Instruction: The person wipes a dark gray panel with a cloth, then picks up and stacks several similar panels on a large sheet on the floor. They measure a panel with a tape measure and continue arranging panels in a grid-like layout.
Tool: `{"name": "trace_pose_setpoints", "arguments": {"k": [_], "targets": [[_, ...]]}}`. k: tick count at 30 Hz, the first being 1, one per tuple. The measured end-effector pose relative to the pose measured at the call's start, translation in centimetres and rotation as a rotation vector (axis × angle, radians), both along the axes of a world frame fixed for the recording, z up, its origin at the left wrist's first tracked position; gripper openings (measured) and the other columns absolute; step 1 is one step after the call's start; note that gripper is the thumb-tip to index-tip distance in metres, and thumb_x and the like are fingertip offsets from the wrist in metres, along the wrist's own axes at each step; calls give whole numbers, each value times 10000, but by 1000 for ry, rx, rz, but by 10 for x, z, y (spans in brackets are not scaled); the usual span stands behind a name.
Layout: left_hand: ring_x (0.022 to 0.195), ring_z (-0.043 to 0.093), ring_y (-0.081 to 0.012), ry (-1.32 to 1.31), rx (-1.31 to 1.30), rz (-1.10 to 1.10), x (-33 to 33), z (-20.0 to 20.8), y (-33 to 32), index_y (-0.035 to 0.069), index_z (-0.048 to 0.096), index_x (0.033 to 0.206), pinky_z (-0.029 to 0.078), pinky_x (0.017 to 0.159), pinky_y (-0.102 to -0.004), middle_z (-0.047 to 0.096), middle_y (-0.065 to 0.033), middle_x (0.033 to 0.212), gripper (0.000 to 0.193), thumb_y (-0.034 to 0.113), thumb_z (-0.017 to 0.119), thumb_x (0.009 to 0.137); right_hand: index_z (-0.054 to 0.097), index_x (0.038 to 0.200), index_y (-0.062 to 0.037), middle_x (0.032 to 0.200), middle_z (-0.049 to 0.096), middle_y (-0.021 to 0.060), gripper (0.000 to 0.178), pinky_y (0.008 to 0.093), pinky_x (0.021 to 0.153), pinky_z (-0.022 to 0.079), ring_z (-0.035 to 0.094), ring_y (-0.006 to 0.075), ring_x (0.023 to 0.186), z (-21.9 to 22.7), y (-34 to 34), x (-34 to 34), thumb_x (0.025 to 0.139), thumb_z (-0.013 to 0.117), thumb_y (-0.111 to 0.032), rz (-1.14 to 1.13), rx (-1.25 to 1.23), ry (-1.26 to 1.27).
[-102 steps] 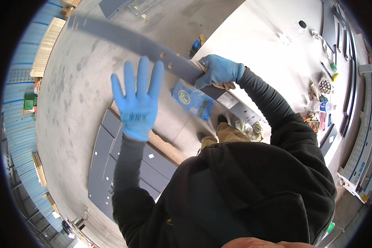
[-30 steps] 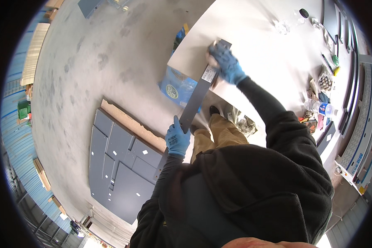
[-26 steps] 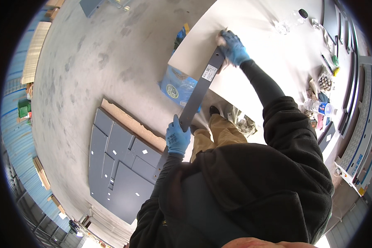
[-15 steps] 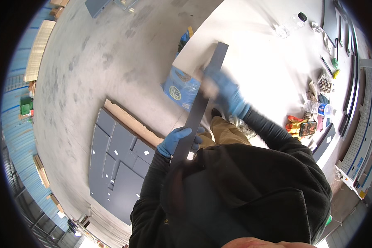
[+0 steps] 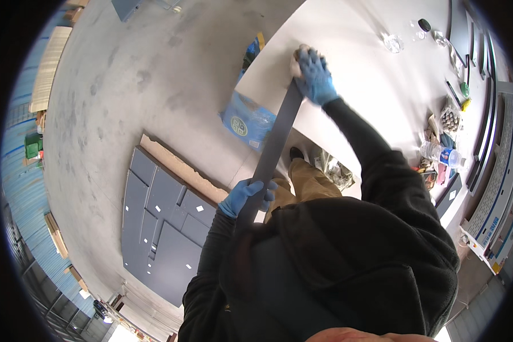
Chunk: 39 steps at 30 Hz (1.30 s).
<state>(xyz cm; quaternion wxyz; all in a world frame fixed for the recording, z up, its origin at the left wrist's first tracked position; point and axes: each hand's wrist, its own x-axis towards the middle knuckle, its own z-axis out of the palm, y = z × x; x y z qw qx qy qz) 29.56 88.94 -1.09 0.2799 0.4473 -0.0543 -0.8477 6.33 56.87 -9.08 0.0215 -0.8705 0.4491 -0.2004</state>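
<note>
A long dark grey board (image 5: 277, 139) slants from my body up over the corner of the white table (image 5: 359, 85). My left hand (image 5: 242, 198), in a blue glove, is closed around its near part, with fingers showing on both sides. Over the board's far end lies my right hand (image 5: 318, 75), also blue-gloved, its fingers curled over a whitish wad of cloth (image 5: 296, 64). The wad touches the board's tip, which my hand hides.
On the floor at left lies a stack of dark grey panels (image 5: 176, 228) beside a torn cardboard strip (image 5: 182, 168). A blue bag (image 5: 246, 122) sits by the table corner. Along the table's right side are a water bottle (image 5: 442, 155), a clear black-capped bottle (image 5: 419, 29) and dark strips (image 5: 484, 125).
My right hand has slid up along the board to its far end with the cloth. My left hand keeps its hold, and the board has barely shifted.
</note>
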Motion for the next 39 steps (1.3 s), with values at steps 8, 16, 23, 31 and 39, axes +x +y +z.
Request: {"name": "trace_pose_setpoints", "arguments": {"k": [8, 16, 23, 31, 39], "targets": [[802, 699, -181, -97, -18, -9, -4, -1, 0, -37, 639, 1328, 599, 742, -338, 716, -105, 974, 498, 372, 637, 1043, 517, 1490, -118, 1583, 447, 153, 628, 546, 1244, 285, 427, 381, 1444, 23, 119, 12, 888, 678, -199, 424, 154, -49], [772, 683, -179, -132, -38, 25, 3, 45, 4, -54, 639, 1296, 590, 720, -327, 706, -118, 948, 470, 330, 641, 1024, 597, 1419, -171, 1579, 462, 89, 471, 538, 1211, 325, 387, 383, 1483, -34, -92, -47, 1002, 592, -391, -26, 91, 28], [745, 663, -181, -163, -13, 132, 17, 74, 11, -70, 624, 1291, 555, 661, -309, 695, -130, 936, 439, 279, 613, 1026, 667, 1295, 22, 1166, 742, 53, 395, 296, 995, 514, 652, 140, 1129, 17, -41, -29, 1118, 548, -310, -217, 408, -1088], [753, 658, -172, -165, 59, 71, 9, 33, 10, -70, 634, 1292, 566, 691, -313, 706, -120, 936, 429, 281, 587, 1049, 523, 1482, -33, 1541, 511, 215, 643, 462, 1206, 394, 486, 399, 1428, 20, 92, 23, 890, 692, -219, 168, 287, -100], [829, 700, -195, -175, 93, 116, -1, 26, 12, -64, 630, 1319, 587, 756, -319, 721, -108, 953, 451, 304, 598, 1059, 701, 1247, -99, 1319, 679, 210, 329, 450, 1108, 459, 620, 363, 1276, 4, -17, 17, 977, 628, -272, 95, 381, -105]]}}
